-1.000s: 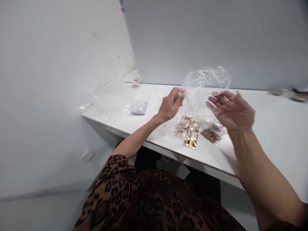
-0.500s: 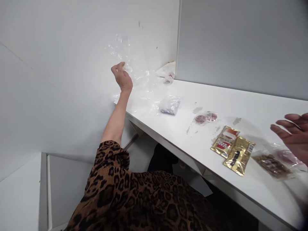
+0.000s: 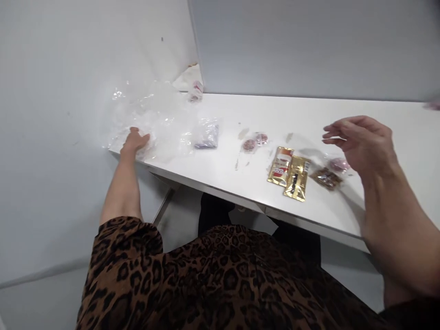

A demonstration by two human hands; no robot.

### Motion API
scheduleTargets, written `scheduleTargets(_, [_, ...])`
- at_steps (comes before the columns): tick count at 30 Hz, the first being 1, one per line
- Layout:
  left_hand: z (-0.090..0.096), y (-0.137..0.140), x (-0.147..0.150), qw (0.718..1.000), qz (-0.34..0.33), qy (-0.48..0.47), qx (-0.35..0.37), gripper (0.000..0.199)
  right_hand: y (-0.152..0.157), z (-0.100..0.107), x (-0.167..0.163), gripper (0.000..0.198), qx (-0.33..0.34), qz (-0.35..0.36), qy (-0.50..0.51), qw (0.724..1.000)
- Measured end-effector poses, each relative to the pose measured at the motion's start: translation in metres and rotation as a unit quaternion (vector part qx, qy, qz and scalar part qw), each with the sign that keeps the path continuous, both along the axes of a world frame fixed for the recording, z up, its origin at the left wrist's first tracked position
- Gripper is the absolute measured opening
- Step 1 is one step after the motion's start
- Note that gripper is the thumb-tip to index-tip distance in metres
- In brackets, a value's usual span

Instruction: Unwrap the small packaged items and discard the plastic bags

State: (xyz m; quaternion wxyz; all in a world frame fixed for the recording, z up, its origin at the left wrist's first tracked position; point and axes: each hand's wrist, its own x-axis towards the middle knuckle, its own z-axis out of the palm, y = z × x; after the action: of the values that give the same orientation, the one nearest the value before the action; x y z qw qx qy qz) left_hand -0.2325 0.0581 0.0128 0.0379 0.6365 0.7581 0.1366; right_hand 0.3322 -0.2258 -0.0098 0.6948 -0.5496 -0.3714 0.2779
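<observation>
My left hand (image 3: 135,140) rests on a heap of crumpled clear plastic bags (image 3: 161,123) at the left end of the white table, thumb apart from the fingers. Its fingertips are partly lost in the shiny plastic. My right hand (image 3: 364,142) hovers over the table with loosely stretched fingers and nothing in them. Below and left of it lie a brown-filled clear packet (image 3: 326,178) and a pink packet (image 3: 338,164). Two gold sachets, one with a red label (image 3: 280,167) and one plain-backed (image 3: 297,179), overlap beside these.
A clear bag with a folded lilac item (image 3: 208,137) lies right of the plastic heap. Two small reddish wrapped pieces (image 3: 254,142) are mid-table. A small wrapped item (image 3: 195,91) sits in the back corner. A grey panel (image 3: 309,50) stands behind the table (image 3: 233,178).
My left hand has come down from the raised plastic onto the table's left end, and the plastic has sunk with it. My right hand has moved further into view, still open.
</observation>
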Motion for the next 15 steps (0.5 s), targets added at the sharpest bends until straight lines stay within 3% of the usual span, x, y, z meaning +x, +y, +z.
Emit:
scheduleTargets(3, [0.012,-0.012,0.011,0.985,0.075,-0.045,0.152,0.057,-0.012,0.001,0.002,0.02,-0.089,-0.05,-0.089,0.991])
scheduleTargets(5, [0.019,-0.027,0.029,0.963,0.026,-0.052,0.263,0.056,-0.026,-0.001,0.007,0.022,-0.192,-0.054,-0.181,0.963])
scheduleTargets(7, [0.022,-0.049,0.057,0.943,-0.072,-0.052,0.321,0.049,-0.042,-0.005,0.013,0.038,-0.294,-0.037,-0.296,0.908])
scheduleTargets(9, [0.021,-0.076,0.095,0.922,-0.202,-0.058,0.324,0.039,-0.057,-0.011,0.018,0.059,-0.358,-0.013,-0.396,0.845])
scheduleTargets(11, [0.012,-0.108,0.141,0.891,-0.342,-0.077,0.287,0.029,-0.067,-0.017,0.021,0.07,-0.391,0.007,-0.444,0.806])
scheduleTargets(13, [-0.002,-0.144,0.19,0.865,-0.439,-0.098,0.223,0.025,-0.073,-0.021,0.023,0.07,-0.409,0.011,-0.435,0.802])
scheduleTargets(15, [-0.019,-0.177,0.236,0.837,-0.517,-0.104,0.144,0.028,-0.074,-0.022,0.023,0.067,-0.416,-0.002,-0.4,0.817])
